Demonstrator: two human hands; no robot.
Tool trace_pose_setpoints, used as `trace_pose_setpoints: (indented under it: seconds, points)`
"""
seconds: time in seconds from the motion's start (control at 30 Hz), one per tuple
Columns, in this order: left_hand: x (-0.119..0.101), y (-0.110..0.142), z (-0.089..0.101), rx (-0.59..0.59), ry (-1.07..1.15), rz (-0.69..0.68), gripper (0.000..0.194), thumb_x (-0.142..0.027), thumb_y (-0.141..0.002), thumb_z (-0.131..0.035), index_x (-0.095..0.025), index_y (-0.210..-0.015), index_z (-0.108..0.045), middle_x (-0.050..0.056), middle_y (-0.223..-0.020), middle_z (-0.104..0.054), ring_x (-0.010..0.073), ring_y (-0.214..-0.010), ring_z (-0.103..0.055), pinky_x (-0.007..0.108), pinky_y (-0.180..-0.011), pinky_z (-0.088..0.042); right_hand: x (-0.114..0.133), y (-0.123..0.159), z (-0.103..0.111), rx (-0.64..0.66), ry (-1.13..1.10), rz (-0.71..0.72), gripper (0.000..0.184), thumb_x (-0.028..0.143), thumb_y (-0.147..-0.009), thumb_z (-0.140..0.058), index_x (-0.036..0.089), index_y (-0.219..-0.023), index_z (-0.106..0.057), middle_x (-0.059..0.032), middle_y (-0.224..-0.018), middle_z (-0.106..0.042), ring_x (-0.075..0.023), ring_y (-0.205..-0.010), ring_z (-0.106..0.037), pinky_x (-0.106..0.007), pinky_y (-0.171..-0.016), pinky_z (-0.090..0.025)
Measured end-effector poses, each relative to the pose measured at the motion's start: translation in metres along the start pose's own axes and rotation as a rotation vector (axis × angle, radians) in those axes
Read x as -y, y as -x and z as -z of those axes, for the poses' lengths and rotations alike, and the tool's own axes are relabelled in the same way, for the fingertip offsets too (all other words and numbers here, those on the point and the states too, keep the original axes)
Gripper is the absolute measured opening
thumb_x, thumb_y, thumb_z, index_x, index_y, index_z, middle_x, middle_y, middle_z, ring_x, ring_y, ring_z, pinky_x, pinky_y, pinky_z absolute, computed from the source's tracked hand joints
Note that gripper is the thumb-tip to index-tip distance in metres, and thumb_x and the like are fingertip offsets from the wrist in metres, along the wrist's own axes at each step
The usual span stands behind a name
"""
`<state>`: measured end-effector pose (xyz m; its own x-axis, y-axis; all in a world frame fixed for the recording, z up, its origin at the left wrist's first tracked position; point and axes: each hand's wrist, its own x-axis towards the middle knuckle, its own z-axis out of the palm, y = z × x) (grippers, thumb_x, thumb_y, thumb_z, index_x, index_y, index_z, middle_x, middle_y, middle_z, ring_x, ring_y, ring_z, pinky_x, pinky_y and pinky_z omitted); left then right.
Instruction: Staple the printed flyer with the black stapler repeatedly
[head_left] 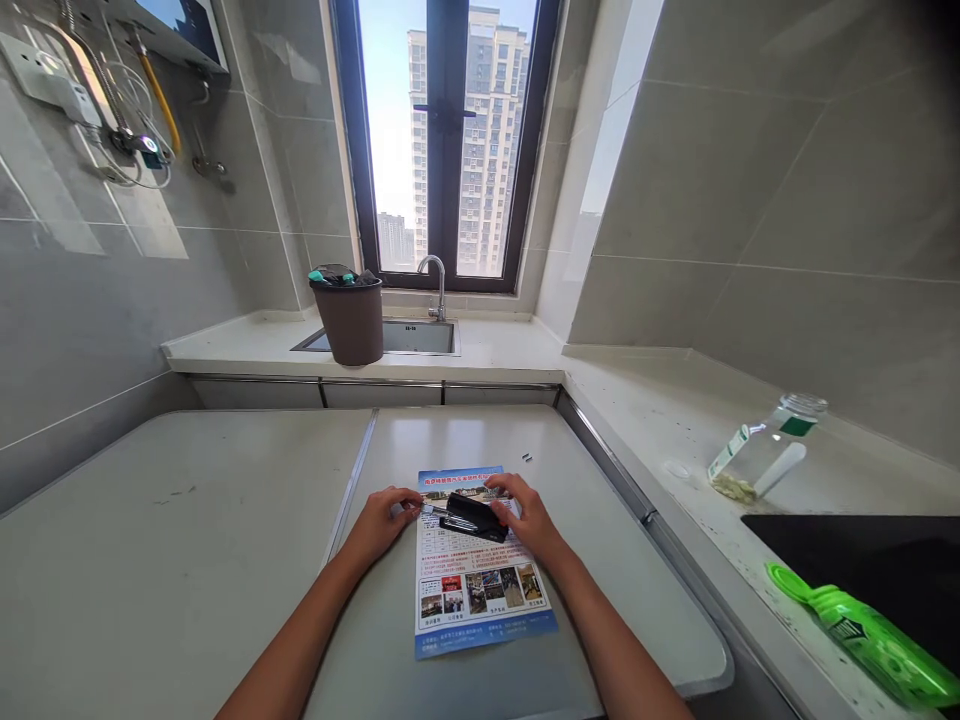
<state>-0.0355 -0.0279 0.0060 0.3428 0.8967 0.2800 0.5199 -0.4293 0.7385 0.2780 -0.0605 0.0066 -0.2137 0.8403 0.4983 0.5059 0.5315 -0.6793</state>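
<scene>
A black stapler is held opened out above a printed flyer, with its metal rail showing. My right hand grips the stapler's right end, fingers over the top and thumb along its near side. At the other end, the fingertips of my left hand are pinched together against the small silver piece at the end of the rail. Whether that piece is loose is hard to see. Two small metallic pieces, apparently staple strips, lie on the white table beyond the flyer.
A brown bin stands at the sink's left edge, below the window. On the right counter are a glass jar, a black panel and a green bottle. A seam crosses the white table left of my hands.
</scene>
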Motion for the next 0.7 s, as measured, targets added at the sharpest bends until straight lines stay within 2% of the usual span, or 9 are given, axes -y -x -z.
trace_pose_setpoints:
  seconds: [0.03, 0.1, 0.2, 0.27, 0.4, 0.47, 0.57, 0.7]
  points:
    - [-0.001, 0.000, -0.001, 0.001, 0.004, 0.003, 0.016, -0.026, -0.086, -0.068, -0.026, -0.098, -0.078, 0.001, -0.096, -0.078, 0.0210, -0.088, -0.070, 0.035, -0.086, -0.052, 0.006, 0.001, -0.008, 0.093, 0.008, 0.019, 0.031, 0.035, -0.094, -0.065, 0.026, -0.124, -0.064, -0.0067, -0.121, -0.070, -0.0237, -0.107, -0.064, -0.038, -0.094, -0.051]
    - [-0.004, 0.001, -0.002, 0.023, 0.017, -0.008, 0.014, -0.024, -0.085, -0.068, -0.025, -0.095, -0.078, 0.001, -0.093, -0.078, 0.0204, -0.086, -0.070, 0.035, -0.087, -0.050, 0.014, 0.005, -0.023, 0.198, 0.077, 0.056, 0.044, 0.028, -0.089, -0.071, 0.025, -0.131, -0.059, -0.0083, -0.126, -0.068, -0.0262, -0.113, -0.063, -0.042, -0.099, -0.050]
    - [-0.009, 0.004, -0.006, 0.119, 0.034, -0.077, 0.012, -0.019, -0.084, -0.068, -0.024, -0.091, -0.077, 0.000, -0.086, -0.078, 0.0198, -0.084, -0.070, 0.035, -0.089, -0.048, 0.022, 0.009, -0.038, 0.252, 0.145, 0.137, 0.040, 0.021, -0.088, -0.069, 0.024, -0.127, -0.060, -0.0086, -0.120, -0.071, -0.0273, -0.112, -0.064, -0.044, -0.100, -0.049]
    - [-0.012, 0.006, -0.010, 0.152, 0.056, -0.118, 0.012, -0.018, -0.084, -0.068, -0.024, -0.091, -0.076, 0.000, -0.083, -0.077, 0.0198, -0.085, -0.068, 0.035, -0.089, -0.046, 0.025, 0.011, -0.039, 0.243, 0.119, 0.166, 0.039, 0.020, -0.087, -0.070, 0.024, -0.124, -0.061, -0.0076, -0.116, -0.072, -0.0262, -0.108, -0.065, -0.042, -0.098, -0.050]
    - [-0.020, 0.008, -0.020, 0.115, 0.122, -0.139, 0.009, -0.019, -0.087, -0.065, -0.023, -0.093, -0.071, 0.001, -0.087, -0.073, 0.0196, -0.086, -0.064, 0.034, -0.086, -0.047, 0.029, 0.012, -0.032, 0.142, 0.039, 0.139, 0.037, 0.020, -0.085, -0.070, 0.024, -0.122, -0.061, -0.0067, -0.114, -0.071, -0.0241, -0.104, -0.066, -0.039, -0.094, -0.052]
    - [-0.024, 0.009, -0.025, 0.115, 0.129, -0.143, 0.003, -0.020, -0.088, -0.064, -0.022, -0.087, -0.065, 0.002, -0.088, -0.070, 0.0201, -0.088, -0.062, 0.034, -0.086, -0.047, 0.032, 0.013, -0.030, 0.128, 0.031, 0.148, 0.036, 0.020, -0.086, -0.069, 0.025, -0.120, -0.061, -0.0064, -0.113, -0.071, -0.0241, -0.104, -0.066, -0.039, -0.094, -0.052]
    - [-0.028, 0.010, -0.030, 0.113, 0.152, -0.139, 0.011, -0.021, -0.088, -0.062, -0.022, -0.080, -0.054, 0.003, -0.087, -0.067, 0.0208, -0.088, -0.060, 0.035, -0.084, -0.047, 0.036, 0.015, -0.030, 0.131, 0.043, 0.164, 0.034, 0.020, -0.087, -0.068, 0.025, -0.120, -0.060, -0.0066, -0.111, -0.071, -0.0244, -0.102, -0.065, -0.039, -0.092, -0.052]
    - [-0.030, 0.011, -0.029, 0.125, 0.130, -0.177, 0.017, -0.020, -0.089, -0.060, -0.022, -0.077, -0.048, 0.003, -0.088, -0.067, 0.0202, -0.087, -0.060, 0.035, -0.086, -0.046, 0.037, 0.017, -0.032, 0.149, 0.036, 0.165, 0.033, 0.020, -0.089, -0.066, 0.025, -0.120, -0.060, -0.0071, -0.111, -0.071, -0.0247, -0.102, -0.065, -0.039, -0.091, -0.052]
